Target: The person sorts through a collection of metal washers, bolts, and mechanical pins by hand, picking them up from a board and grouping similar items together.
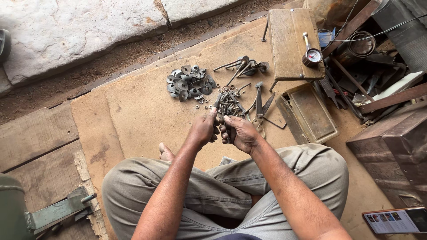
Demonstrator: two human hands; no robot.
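Person sitting cross-legged on a big brown mat laid on the ground, with a stone slab along the far edge and old planks off to the left. Far side there's a small wooden stool with a pressure gauge sitting on it, and a shallow metal tray just beside it on the mat. A phone lies at the bottom right.

Both hands are up together over the knees, just short of the loose hardware. Left hand is curled shut around a dark bolt, with its tip poking out past the thumb. Right hand is closed too, fingers wrapped on another dark piece right against the left hand; can't tell what it is exactly.

Just beyond the hands: a scatter of bolts and nuts, pliers touching that scatter, and a pile of curved washers a bit further left.
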